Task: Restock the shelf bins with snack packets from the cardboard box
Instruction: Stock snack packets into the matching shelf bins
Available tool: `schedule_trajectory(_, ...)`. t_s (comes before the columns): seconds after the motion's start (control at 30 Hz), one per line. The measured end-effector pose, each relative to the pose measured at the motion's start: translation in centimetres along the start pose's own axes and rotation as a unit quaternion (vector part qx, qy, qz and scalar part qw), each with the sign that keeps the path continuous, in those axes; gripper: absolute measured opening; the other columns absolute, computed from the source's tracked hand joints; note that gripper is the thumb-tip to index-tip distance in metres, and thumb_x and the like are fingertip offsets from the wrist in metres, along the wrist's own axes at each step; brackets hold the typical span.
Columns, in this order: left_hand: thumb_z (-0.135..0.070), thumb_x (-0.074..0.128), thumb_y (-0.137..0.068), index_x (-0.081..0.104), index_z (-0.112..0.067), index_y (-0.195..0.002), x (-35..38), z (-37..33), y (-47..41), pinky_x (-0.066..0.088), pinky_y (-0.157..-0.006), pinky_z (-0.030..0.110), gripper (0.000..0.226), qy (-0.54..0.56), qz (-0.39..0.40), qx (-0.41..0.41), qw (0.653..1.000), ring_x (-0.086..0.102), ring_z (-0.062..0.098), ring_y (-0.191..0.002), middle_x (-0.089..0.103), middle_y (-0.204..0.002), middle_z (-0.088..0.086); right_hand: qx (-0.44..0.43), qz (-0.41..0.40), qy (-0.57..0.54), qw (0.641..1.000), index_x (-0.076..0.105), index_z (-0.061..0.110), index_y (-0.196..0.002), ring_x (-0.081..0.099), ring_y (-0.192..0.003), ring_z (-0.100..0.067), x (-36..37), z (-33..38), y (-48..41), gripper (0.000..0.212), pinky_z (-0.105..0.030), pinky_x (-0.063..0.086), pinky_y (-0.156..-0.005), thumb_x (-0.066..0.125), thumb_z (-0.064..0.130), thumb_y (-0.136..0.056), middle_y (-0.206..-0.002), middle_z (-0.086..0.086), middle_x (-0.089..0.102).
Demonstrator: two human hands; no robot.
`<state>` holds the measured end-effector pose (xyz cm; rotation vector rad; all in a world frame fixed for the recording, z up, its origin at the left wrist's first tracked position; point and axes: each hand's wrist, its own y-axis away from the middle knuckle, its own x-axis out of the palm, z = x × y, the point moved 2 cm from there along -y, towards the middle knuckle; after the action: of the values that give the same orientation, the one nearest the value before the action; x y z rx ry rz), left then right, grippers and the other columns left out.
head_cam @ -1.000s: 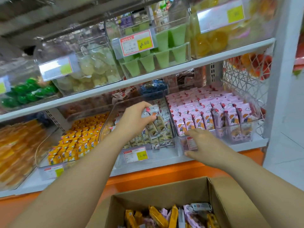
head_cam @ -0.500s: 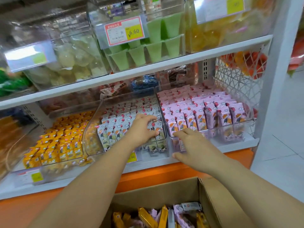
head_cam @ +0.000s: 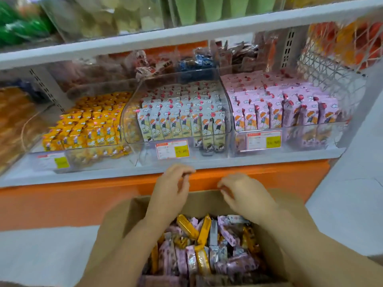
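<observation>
The three bins look nearly full. The yellow bin (head_cam: 89, 129) is above and to the left of the left hand (head_cam: 172, 189). The middle bin (head_cam: 182, 119) is straight above it, and the pink bin (head_cam: 286, 112) is above the right hand (head_cam: 246, 193). However, the box (head_cam: 205, 201) below the hands holds many mixed packets (head_cam: 207, 245), so I judge much restocking is left. Both hands hover over the far edge of the box, near each other, palms down. Their fingers are loosely curled and they seem to hold nothing, though the picture is a little blurred.
</observation>
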<state>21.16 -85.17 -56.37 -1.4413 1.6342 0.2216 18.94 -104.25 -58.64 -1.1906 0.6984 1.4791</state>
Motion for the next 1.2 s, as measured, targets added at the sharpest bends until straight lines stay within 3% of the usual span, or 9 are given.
schedule_trajectory(0.17,-0.002,0.052,-0.092,0.063,-0.023,-0.107,4.1,8.1,7.1,0.046,-0.086,0.016,0.028,0.035,0.120,-0.229,0.965,0.057,0.003,-0.092,0.064,-0.107,-0.004,0.139,0.106,-0.053,0.983,0.056,0.025,-0.122,0.055,-0.109,-0.017,7.9,-1.6,1.9,0.030,-0.033,0.050,-0.087,0.051,0.023,-0.093,-0.119,0.003,0.058)
schedule_trajectory(0.27,-0.005,0.050,-0.094,0.062,-0.013,-0.116,5.8,11.9,8.8,0.037,-0.078,0.011,0.026,0.006,0.147,-0.306,0.941,0.059,0.011,-0.097,0.064,-0.109,0.002,0.183,0.196,-0.076,0.960,0.053,0.021,-0.122,0.056,-0.108,-0.023,12.9,-2.7,2.9,0.029,-0.037,0.051,-0.085,0.051,0.026,-0.094,-0.120,-0.002,0.056)
schedule_trajectory(0.4,-0.013,0.051,-0.096,0.059,-0.012,-0.120,8.3,15.4,10.0,0.043,-0.086,0.024,0.026,-0.004,0.183,-0.370,0.911,0.059,0.022,-0.110,0.062,-0.119,0.008,0.283,0.225,-0.123,0.924,0.050,0.019,-0.129,0.058,-0.105,-0.028,16.7,-5.1,3.5,0.039,-0.042,0.049,-0.089,0.055,0.033,-0.093,-0.117,-0.008,0.059)
schedule_trajectory(0.53,-0.017,0.052,-0.096,0.048,-0.015,-0.134,10.7,16.6,10.4,0.047,-0.087,0.027,0.039,0.000,0.216,-0.378,0.900,0.062,0.022,-0.104,0.053,-0.126,0.008,0.309,0.246,-0.074,0.916,0.030,0.018,-0.144,0.042,-0.128,-0.032,19.4,-6.9,3.2,0.055,-0.036,0.043,-0.095,0.050,0.034,-0.096,-0.150,-0.012,0.024)
schedule_trajectory(0.63,-0.017,0.053,-0.094,0.043,-0.020,-0.139,12.2,17.1,10.3,0.043,-0.083,0.024,0.046,-0.015,0.233,-0.383,0.894,0.059,0.017,-0.096,0.052,-0.125,0.007,0.291,0.245,-0.078,0.921,0.022,0.023,-0.148,0.033,-0.136,-0.030,21.3,-7.3,3.1,0.061,-0.038,0.043,-0.099,0.052,0.027,-0.095,-0.159,-0.003,0.006)
schedule_trajectory(0.77,-0.023,0.056,-0.094,0.032,-0.023,-0.146,13.9,17.4,9.9,0.043,-0.085,0.025,0.057,-0.005,0.307,-0.381,0.872,0.057,0.020,-0.109,0.053,-0.130,0.007,0.294,0.211,-0.062,0.930,0.019,0.025,-0.150,0.048,-0.119,-0.029,22.8,-8.1,3.0,0.063,-0.040,0.049,-0.085,0.052,0.026,-0.096,-0.152,-0.002,0.017)
schedule_trajectory(0.87,-0.025,0.058,-0.093,0.033,-0.027,-0.145,14.5,17.4,9.6,0.046,-0.086,0.028,0.058,-0.017,0.339,-0.371,0.865,0.056,0.022,-0.112,0.055,-0.131,0.007,0.299,0.237,-0.046,0.923,0.035,0.024,-0.141,0.057,-0.094,-0.032,23.6,-8.7,3.1,0.052,-0.044,0.051,-0.077,0.055,0.019,-0.094,-0.144,-0.006,0.020)
schedule_trajectory(1.07,-0.018,0.055,-0.094,0.042,-0.032,-0.139,14.4,17.5,9.1,0.044,-0.068,0.024,0.049,0.006,0.333,-0.377,0.864,0.060,0.018,-0.086,0.063,-0.113,0.006,0.289,0.241,-0.093,0.922,0.047,0.018,-0.135,0.045,-0.128,-0.026,23.9,-8.9,3.1,0.046,-0.037,0.042,-0.100,0.058,0.011,-0.091,-0.151,-0.004,0.031)
schedule_trajectory(1.2,-0.015,0.056,-0.093,0.046,-0.025,-0.136,13.9,17.4,9.2,0.049,-0.087,0.032,0.045,-0.003,0.353,-0.364,0.862,0.061,0.020,-0.102,0.063,-0.119,0.009,0.294,0.193,-0.112,0.929,0.064,0.020,-0.109,0.060,-0.102,-0.020,22.2,-7.4,3.0,0.026,-0.033,0.051,-0.082,0.060,0.037,-0.089,-0.123,0.001,0.057)
